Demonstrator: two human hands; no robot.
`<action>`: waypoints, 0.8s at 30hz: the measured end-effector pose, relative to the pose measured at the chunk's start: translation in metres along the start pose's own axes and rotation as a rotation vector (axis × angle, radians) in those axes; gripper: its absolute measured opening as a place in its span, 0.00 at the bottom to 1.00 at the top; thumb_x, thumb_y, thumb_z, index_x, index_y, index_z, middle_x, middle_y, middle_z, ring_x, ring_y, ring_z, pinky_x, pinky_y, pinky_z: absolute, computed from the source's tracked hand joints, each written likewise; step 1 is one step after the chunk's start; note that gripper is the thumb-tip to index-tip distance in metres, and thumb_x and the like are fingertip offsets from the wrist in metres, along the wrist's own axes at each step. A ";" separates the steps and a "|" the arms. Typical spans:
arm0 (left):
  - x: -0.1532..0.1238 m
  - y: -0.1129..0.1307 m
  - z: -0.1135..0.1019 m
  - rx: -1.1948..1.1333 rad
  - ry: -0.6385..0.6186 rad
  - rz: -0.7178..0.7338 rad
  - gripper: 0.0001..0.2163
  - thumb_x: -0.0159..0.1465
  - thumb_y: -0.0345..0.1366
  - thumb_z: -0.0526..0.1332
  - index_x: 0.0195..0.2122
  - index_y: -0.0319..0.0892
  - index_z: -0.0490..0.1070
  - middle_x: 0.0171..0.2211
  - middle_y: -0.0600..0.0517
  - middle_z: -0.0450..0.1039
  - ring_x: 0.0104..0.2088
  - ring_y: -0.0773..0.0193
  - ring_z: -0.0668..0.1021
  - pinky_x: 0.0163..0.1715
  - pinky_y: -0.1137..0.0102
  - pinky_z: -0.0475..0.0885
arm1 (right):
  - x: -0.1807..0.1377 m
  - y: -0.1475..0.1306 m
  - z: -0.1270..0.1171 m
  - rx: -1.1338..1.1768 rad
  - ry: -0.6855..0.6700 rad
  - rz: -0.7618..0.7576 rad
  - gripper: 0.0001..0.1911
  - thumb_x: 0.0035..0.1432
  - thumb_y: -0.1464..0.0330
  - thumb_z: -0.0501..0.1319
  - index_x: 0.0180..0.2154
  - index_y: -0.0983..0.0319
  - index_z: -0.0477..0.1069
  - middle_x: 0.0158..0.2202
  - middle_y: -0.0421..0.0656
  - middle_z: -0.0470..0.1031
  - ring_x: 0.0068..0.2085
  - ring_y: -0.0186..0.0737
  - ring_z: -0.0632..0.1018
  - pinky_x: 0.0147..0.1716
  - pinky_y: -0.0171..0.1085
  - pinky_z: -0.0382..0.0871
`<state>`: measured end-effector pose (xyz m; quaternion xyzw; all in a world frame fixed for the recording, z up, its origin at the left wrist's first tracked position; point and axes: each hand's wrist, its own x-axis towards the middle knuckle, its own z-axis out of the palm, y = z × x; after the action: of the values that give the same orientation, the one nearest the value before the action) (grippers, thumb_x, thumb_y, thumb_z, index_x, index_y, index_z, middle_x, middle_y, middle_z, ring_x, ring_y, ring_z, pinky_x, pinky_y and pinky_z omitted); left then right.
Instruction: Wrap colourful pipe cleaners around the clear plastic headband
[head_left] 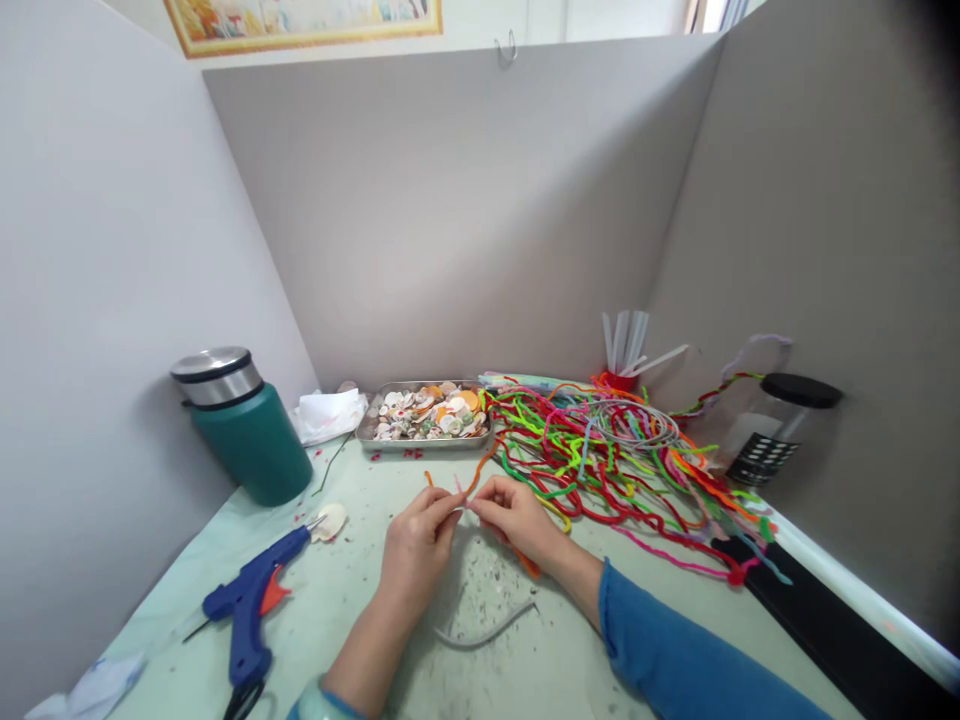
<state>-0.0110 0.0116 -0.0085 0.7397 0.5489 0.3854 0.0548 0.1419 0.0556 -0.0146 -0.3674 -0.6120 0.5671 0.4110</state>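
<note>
My left hand (422, 532) and my right hand (517, 515) meet over the middle of the table, fingertips pinched close together. Between them runs an orange pipe cleaner (480, 472), one end sticking up past the fingers. A short pale pink piece (458, 484) pokes up beside it, apparently gripped along with it. More orange (527, 563) shows below my right hand. A grey pipe cleaner (486, 638) lies curved on the table just below my hands. The exact contact at the fingertips is too small to make out.
A blue glue gun (251, 600) lies at left, near a green bottle (251, 440). Behind my hands stands a metal tray (424, 443) of buttons. Right of it spreads a heap of coloured pipe cleaners (600, 450), with a black-lidded jar (780, 430) beyond. Grey panels (465, 220) enclose the table.
</note>
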 end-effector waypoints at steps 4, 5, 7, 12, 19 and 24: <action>0.000 0.000 0.001 -0.001 0.005 -0.012 0.10 0.61 0.32 0.53 0.39 0.43 0.73 0.34 0.49 0.72 0.33 0.64 0.74 0.34 0.72 0.68 | -0.001 -0.002 0.000 -0.005 -0.019 -0.014 0.12 0.48 0.61 0.62 0.25 0.63 0.64 0.16 0.33 0.63 0.15 0.26 0.60 0.13 0.27 0.51; 0.000 0.001 0.001 -0.005 0.011 -0.009 0.10 0.61 0.32 0.53 0.39 0.43 0.73 0.34 0.48 0.72 0.33 0.64 0.74 0.34 0.72 0.68 | -0.001 -0.002 -0.001 -0.006 -0.022 -0.026 0.13 0.48 0.61 0.62 0.25 0.63 0.65 0.16 0.33 0.63 0.15 0.26 0.60 0.13 0.28 0.51; 0.000 0.001 0.001 -0.018 0.024 -0.005 0.10 0.61 0.33 0.53 0.38 0.42 0.73 0.33 0.48 0.72 0.33 0.65 0.74 0.33 0.72 0.67 | -0.001 -0.002 -0.001 -0.009 -0.021 -0.045 0.13 0.48 0.60 0.62 0.25 0.64 0.65 0.16 0.33 0.62 0.15 0.26 0.60 0.13 0.27 0.51; 0.001 0.005 -0.001 -0.094 0.051 -0.025 0.10 0.61 0.34 0.53 0.34 0.42 0.74 0.31 0.49 0.71 0.31 0.65 0.74 0.32 0.73 0.67 | -0.002 0.000 -0.002 0.054 -0.046 -0.052 0.13 0.52 0.59 0.59 0.27 0.64 0.66 0.19 0.35 0.67 0.15 0.25 0.62 0.13 0.27 0.53; 0.009 0.004 -0.024 -0.253 0.259 -0.235 0.09 0.57 0.40 0.57 0.31 0.42 0.74 0.30 0.51 0.73 0.28 0.66 0.73 0.28 0.74 0.66 | 0.006 -0.001 -0.016 0.163 0.159 -0.161 0.18 0.56 0.56 0.53 0.34 0.64 0.69 0.30 0.44 0.71 0.27 0.34 0.72 0.19 0.30 0.63; 0.004 0.008 -0.063 -0.508 0.494 -0.531 0.18 0.52 0.45 0.62 0.39 0.40 0.73 0.10 0.62 0.55 0.11 0.75 0.57 0.11 0.78 0.50 | 0.009 -0.004 -0.033 0.141 0.343 -0.273 0.19 0.57 0.55 0.50 0.34 0.63 0.68 0.28 0.43 0.70 0.23 0.32 0.69 0.18 0.29 0.61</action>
<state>-0.0441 -0.0096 0.0416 0.4220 0.6044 0.6457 0.1989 0.1690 0.0764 -0.0090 -0.3425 -0.5363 0.4767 0.6065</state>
